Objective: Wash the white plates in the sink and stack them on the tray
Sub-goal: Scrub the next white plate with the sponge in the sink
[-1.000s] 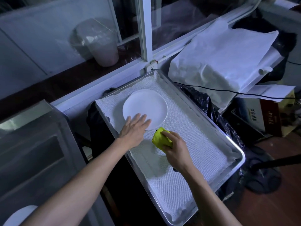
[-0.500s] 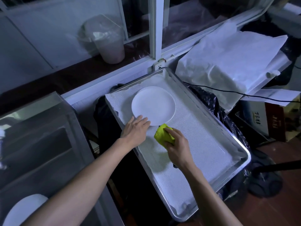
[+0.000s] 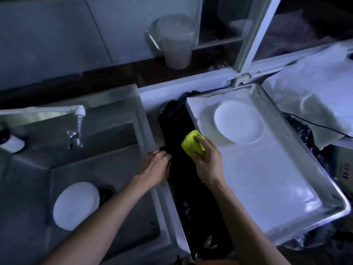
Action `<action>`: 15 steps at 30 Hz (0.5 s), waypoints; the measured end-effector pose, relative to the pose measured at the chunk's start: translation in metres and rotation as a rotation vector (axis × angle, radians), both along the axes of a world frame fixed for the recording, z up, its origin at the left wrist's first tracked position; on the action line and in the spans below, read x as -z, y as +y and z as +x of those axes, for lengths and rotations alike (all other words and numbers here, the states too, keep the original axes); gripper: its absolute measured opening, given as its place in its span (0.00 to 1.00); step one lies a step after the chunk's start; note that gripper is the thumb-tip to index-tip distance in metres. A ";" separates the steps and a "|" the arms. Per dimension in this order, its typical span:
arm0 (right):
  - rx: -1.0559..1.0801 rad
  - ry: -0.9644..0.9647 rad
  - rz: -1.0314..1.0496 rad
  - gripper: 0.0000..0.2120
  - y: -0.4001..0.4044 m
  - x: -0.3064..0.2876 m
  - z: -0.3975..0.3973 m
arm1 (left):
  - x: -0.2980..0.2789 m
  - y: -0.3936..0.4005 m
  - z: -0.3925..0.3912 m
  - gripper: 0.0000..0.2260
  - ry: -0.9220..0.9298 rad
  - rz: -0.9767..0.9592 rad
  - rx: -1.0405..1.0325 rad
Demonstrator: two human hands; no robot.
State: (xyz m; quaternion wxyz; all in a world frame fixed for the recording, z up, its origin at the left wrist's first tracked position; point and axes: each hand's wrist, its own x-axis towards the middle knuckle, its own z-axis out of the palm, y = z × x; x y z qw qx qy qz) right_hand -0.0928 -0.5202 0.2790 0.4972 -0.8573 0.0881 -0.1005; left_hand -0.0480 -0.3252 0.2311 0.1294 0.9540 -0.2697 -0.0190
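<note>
Change since earlier: the left hand has come off the white plate on the tray and now sits over the right rim of the sink; the view has swung left, bringing the sink basin and tap into sight.
Right hand: the right hand has moved from over the tray's liner to its left edge, over the dark gap between sink and tray.
Fingers, right: curled round a yellow-green sponge, thumb on one side and fingertips on top.
Fingers, left: loosely bent, holding nothing; motion blur hides whether they touch the rim.
Plates: one lies flat in the tray's far left corner; a second white plate in the sink rests on the basin floor just beside the drain.
Tray: a steel tray lined with white textured sheet; most of the liner near and right of the plate is bare.
Edges: the tray's near right corner overhangs black plastic bagging; the sink's right wall runs close alongside the gap.
Hard to see: the whole frame is dim and smeared; whether the sink plate is a single one or a stack cannot be told.
Cut off: a white soap dish-like object at the left margin is partly out of frame.
Beyond: a lidded plastic cup stands on the sill behind glass; white paper covers something right of the tray.
</note>
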 end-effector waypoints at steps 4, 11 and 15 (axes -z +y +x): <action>-0.159 -0.004 -0.024 0.27 0.078 0.007 0.009 | 0.007 0.087 -0.020 0.13 0.075 -0.010 -0.162; -0.406 0.050 -0.110 0.29 0.215 0.041 0.016 | 0.029 0.238 -0.062 0.17 0.225 -0.073 -0.465; -0.488 0.131 -0.146 0.29 0.288 0.065 0.016 | 0.056 0.312 -0.084 0.14 0.382 -0.078 -0.658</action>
